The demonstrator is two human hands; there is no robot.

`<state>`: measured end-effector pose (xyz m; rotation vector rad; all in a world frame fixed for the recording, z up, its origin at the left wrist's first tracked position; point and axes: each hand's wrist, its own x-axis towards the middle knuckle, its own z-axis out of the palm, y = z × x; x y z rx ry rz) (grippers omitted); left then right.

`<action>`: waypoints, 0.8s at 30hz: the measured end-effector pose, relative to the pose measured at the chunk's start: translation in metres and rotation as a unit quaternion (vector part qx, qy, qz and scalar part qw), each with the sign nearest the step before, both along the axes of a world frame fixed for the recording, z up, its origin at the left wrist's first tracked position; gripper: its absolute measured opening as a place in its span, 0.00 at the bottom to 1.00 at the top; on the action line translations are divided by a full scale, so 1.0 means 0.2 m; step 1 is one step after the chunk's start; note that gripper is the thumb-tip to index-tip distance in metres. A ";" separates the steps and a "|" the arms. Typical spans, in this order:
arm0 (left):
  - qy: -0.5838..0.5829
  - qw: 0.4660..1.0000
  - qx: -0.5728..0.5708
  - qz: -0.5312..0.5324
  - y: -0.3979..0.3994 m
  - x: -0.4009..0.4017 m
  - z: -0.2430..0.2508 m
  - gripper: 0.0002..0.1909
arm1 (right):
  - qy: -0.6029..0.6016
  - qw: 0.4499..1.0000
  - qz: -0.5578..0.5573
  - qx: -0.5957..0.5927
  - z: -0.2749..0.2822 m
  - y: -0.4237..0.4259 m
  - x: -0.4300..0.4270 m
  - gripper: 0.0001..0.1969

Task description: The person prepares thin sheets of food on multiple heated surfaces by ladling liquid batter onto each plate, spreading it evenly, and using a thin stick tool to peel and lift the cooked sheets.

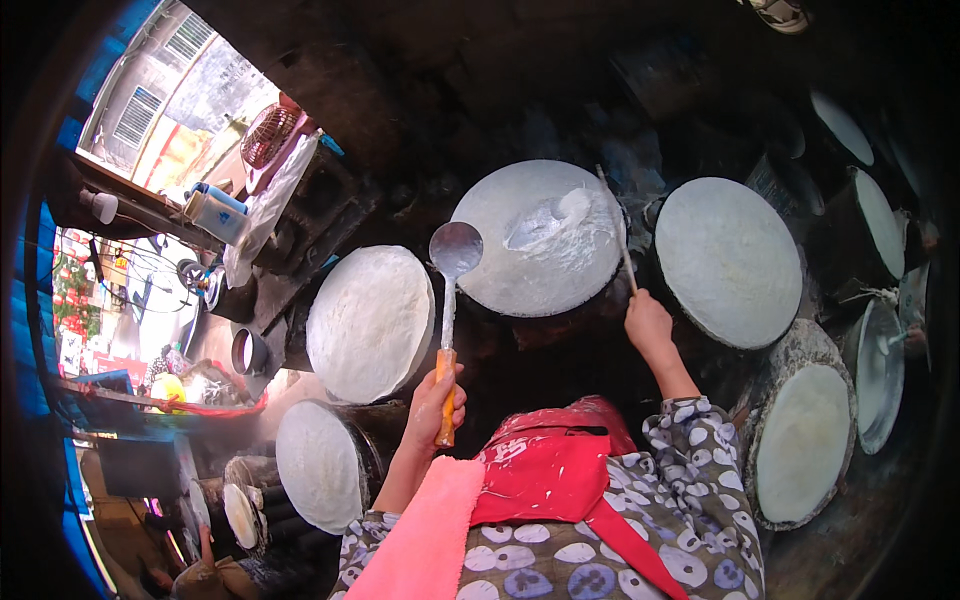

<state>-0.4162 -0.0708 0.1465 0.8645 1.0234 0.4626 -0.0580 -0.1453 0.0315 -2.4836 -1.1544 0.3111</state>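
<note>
My left hand (433, 409) grips the orange handle of a metal ladle (456, 251), its round bowl raised near the left rim of a round griddle (495, 217) coated in pale batter. My right hand (649, 321) holds a thin stick (619, 225) that reaches over this griddle's right edge. A white mound (576, 206) and wrinkled, folded batter lie right of the griddle's middle, beside a bare greyish patch. On either side stand more round surfaces covered in white, one at left (371, 322) and one at right (727, 262).
Further white-covered rounds stand at lower left (319, 465) and lower right (801, 442). A metal basin (879, 382) with pale liquid is at far right. At left are a plastic jar (215, 217), a pink basket (270, 139) and a dark cup (249, 351). Another person's arm (205, 551) shows at lower left.
</note>
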 end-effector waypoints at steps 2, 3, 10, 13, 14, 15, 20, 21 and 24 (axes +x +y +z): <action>0.005 1.000 -0.008 -0.002 0.00 0.03 -0.01 0.19 | 0.021 0.998 0.048 -0.023 0.00 0.02 -0.06 0.10; 0.011 1.000 -0.015 -0.006 0.00 0.03 -0.01 0.19 | 0.017 0.995 0.094 0.007 0.03 0.05 -0.09 0.10; 0.028 1.000 -0.012 0.007 -0.03 0.00 0.01 0.18 | -0.007 0.999 0.046 -0.008 0.00 0.11 0.19 0.11; 0.032 0.999 -0.018 0.014 -0.02 -0.03 -0.01 0.18 | 0.001 0.985 0.162 -0.065 0.09 0.10 0.06 0.11; 0.033 0.999 -0.023 0.017 -0.02 -0.04 -0.01 0.18 | -0.001 0.978 0.195 -0.070 0.13 0.10 0.04 0.11; 0.035 0.999 -0.026 0.023 -0.03 -0.05 -0.01 0.19 | 0.001 0.977 0.202 -0.068 0.15 0.11 0.05 0.11; 0.047 0.998 -0.021 0.020 -0.03 -0.05 0.01 0.18 | -0.016 0.987 0.153 -0.043 0.08 0.16 0.22 0.11; 0.055 0.998 -0.023 0.011 -0.02 -0.05 0.01 0.18 | -0.022 0.978 0.197 -0.071 0.10 0.16 0.19 0.11; 0.057 0.998 -0.026 0.001 0.00 -0.04 0.01 0.18 | -0.038 0.953 0.293 -0.072 0.15 0.16 0.13 0.10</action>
